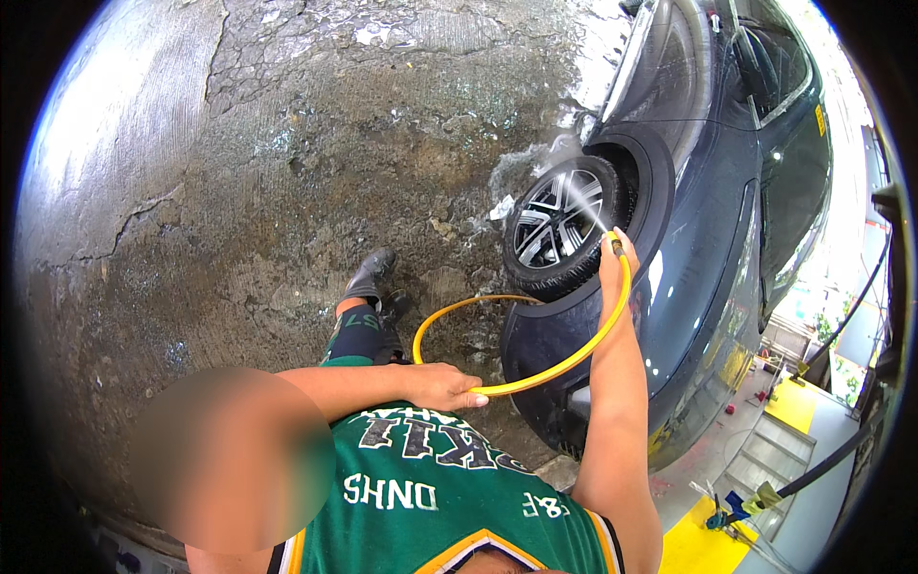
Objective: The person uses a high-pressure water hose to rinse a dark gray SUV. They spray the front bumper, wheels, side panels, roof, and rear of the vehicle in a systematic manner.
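A yellow hose [574,367] curves between my two hands. My right hand [618,250] grips its nozzle end [615,242] beside the wheel arch. Water sprays from there onto the spoked alloy wheel [559,215] of a dark car [706,237]. Lower down, in front of my torso, my left hand [446,387] is closed around the hose. From that hand the hose loops forward and passes under the car behind the tyre [556,283].
Wet, cracked concrete [287,179] lies beside the car, with whitish foam near the wheel. My boot [373,276] stands near the hose loop. Past the car are a metal grate [767,452], yellow floor patches and dark hanging hoses.
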A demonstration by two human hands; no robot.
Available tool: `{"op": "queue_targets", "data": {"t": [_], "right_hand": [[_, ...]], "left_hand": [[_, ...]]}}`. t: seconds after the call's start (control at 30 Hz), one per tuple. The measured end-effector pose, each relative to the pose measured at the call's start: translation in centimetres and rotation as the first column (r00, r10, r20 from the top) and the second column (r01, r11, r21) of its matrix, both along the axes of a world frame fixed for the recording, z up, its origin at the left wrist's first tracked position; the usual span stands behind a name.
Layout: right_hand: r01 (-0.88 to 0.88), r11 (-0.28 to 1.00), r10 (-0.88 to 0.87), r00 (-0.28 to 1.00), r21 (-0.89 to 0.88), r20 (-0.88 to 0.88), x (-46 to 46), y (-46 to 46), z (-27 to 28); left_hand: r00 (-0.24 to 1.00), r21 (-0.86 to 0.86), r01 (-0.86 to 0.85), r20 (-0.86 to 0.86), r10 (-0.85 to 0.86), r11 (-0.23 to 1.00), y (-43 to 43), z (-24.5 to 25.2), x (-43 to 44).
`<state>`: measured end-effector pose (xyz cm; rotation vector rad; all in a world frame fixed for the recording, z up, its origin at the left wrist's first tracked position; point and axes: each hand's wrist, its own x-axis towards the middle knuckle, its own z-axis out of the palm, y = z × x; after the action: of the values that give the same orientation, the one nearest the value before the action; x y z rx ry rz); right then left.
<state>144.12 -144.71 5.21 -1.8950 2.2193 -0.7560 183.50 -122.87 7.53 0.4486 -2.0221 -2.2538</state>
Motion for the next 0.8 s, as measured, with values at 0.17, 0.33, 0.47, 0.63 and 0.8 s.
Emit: {"op": "queue_targets", "data": {"t": [0.17, 0.33, 0.47, 0.63, 0.8], "right_hand": [[-0.039, 0.999, 0.039, 0.999, 0.020, 0.006, 0.0, -0.2, -0.5], [-0.036, 0.997, 0.037, 0.999, 0.070, -0.013, 0.2, -0.1, -0.8], [-0.046, 0.977, 0.048, 0.999, 0.209, -0.005, 0.1, 0.1, -1.0], [-0.004, 0.923, -0.027, 0.997, 0.384, 0.077, -0.1, 0.3, -2.1], [-0.050, 0.994, 0.050, 0.999, 0.099, 0.003, -0.9, 0.2, -2.7]], "left_hand": [[1.000, 0.004, 0.006, 0.008, -0.006, 1.000, -0.2, 0.2, 0.0], [1.000, -0.001, -0.005, 0.000, 0.005, 1.000, -0.3, 0.2, 0.0], [1.000, 0.007, -0.018, -0.015, 0.018, 1.000, -0.3, 0.2, 0.0], [0.999, 0.028, -0.027, -0.023, 0.027, 0.999, -0.4, 0.2, -0.1], [1.000, 0.006, -0.024, -0.004, 0.024, 1.000, -0.4, 0.2, -0.2]]}}
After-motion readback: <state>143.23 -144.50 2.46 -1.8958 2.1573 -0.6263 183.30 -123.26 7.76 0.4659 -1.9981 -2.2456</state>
